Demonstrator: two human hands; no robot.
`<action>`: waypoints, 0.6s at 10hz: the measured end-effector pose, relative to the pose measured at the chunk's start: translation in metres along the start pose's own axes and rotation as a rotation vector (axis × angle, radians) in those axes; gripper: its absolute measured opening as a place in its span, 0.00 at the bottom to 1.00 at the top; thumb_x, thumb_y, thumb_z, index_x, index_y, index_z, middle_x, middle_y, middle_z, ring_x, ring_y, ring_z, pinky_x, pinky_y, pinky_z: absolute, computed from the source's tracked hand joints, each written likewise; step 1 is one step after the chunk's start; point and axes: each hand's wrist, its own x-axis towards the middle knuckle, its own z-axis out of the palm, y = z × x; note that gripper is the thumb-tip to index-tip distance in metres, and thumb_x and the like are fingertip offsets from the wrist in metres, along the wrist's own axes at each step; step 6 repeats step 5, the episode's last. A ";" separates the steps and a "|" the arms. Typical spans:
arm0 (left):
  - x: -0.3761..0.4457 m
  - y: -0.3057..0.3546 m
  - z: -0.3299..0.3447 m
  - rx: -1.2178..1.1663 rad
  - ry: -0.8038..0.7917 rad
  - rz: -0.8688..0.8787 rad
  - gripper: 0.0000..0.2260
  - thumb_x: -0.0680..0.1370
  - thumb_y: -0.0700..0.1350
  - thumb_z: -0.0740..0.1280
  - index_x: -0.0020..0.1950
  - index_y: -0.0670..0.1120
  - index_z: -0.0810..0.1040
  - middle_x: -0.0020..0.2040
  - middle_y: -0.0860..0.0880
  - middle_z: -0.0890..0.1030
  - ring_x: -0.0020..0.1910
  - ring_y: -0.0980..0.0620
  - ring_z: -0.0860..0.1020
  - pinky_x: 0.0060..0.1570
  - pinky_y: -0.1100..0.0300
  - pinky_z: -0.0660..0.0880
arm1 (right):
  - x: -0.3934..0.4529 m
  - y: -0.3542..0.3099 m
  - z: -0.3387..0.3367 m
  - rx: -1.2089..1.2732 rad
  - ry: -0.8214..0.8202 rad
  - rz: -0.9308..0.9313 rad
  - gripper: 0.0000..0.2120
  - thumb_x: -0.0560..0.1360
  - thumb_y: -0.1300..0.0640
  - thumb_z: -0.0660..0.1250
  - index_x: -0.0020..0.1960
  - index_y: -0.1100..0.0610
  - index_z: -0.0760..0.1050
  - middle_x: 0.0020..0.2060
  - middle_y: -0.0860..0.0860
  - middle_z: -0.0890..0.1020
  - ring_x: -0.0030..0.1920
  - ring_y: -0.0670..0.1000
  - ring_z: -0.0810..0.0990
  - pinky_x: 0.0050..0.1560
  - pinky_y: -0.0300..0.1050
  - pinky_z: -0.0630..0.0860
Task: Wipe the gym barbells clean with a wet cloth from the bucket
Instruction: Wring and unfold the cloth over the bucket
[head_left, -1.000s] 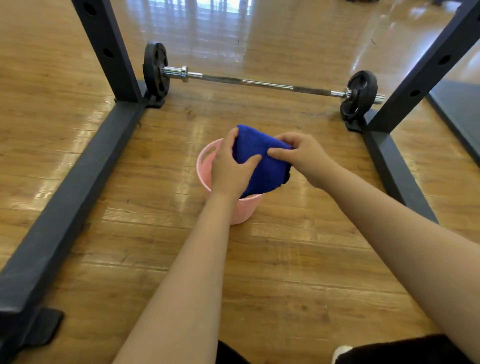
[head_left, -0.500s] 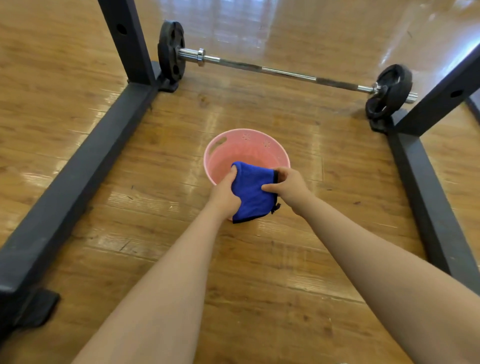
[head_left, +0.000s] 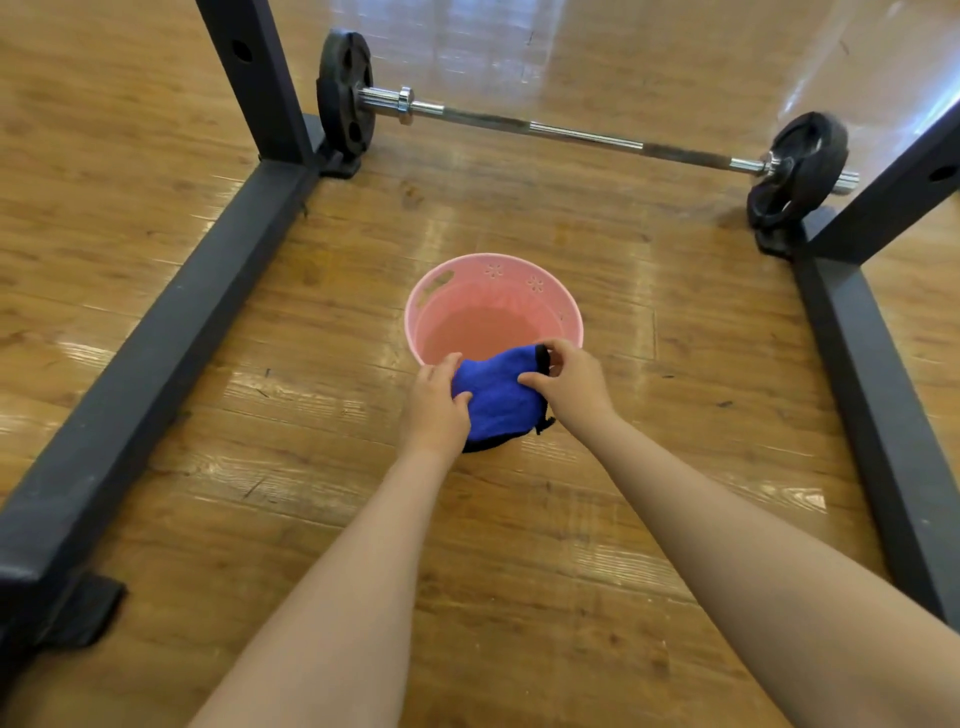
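Note:
A pink plastic bucket (head_left: 447, 283) with water in it stands on the wooden floor between the rack's rails. Over its near rim I hold a folded blue cloth (head_left: 496, 395) with both hands. My left hand (head_left: 434, 405) grips the cloth's left side, thumb on top. My right hand (head_left: 569, 382) pinches its right edge near a black trim. Beyond the bucket a steel barbell (head_left: 582, 137) lies across the floor with a black plate at each end.
A black rack frame surrounds the spot: a long base rail (head_left: 171, 332) on the left with an upright (head_left: 260, 78), another rail (head_left: 872, 395) on the right with a slanted upright (head_left: 893, 187). Glossy wooden floor spreads around.
The cloth and both hands have come down from above the bucket to its near rim. The view has tilted down, so the bucket's inside now shows.

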 end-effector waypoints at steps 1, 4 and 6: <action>-0.005 -0.003 -0.004 0.153 -0.027 0.042 0.20 0.78 0.39 0.63 0.70 0.49 0.70 0.64 0.48 0.67 0.58 0.48 0.72 0.55 0.56 0.71 | -0.007 -0.003 0.002 -0.283 0.003 -0.142 0.25 0.73 0.59 0.71 0.69 0.58 0.69 0.62 0.52 0.75 0.60 0.53 0.75 0.57 0.44 0.71; -0.017 0.008 -0.012 0.934 -0.215 0.277 0.28 0.80 0.47 0.59 0.77 0.50 0.51 0.77 0.50 0.55 0.75 0.48 0.53 0.68 0.52 0.57 | -0.023 0.005 0.007 -0.766 -0.178 -0.459 0.18 0.75 0.54 0.66 0.65 0.52 0.73 0.61 0.48 0.77 0.64 0.49 0.71 0.59 0.43 0.62; -0.024 0.026 -0.025 0.930 -0.259 0.275 0.30 0.81 0.48 0.59 0.78 0.48 0.47 0.78 0.48 0.50 0.77 0.48 0.49 0.72 0.51 0.52 | -0.033 -0.008 0.003 -0.740 -0.122 -0.462 0.22 0.76 0.55 0.65 0.70 0.56 0.69 0.67 0.51 0.73 0.69 0.51 0.67 0.64 0.45 0.61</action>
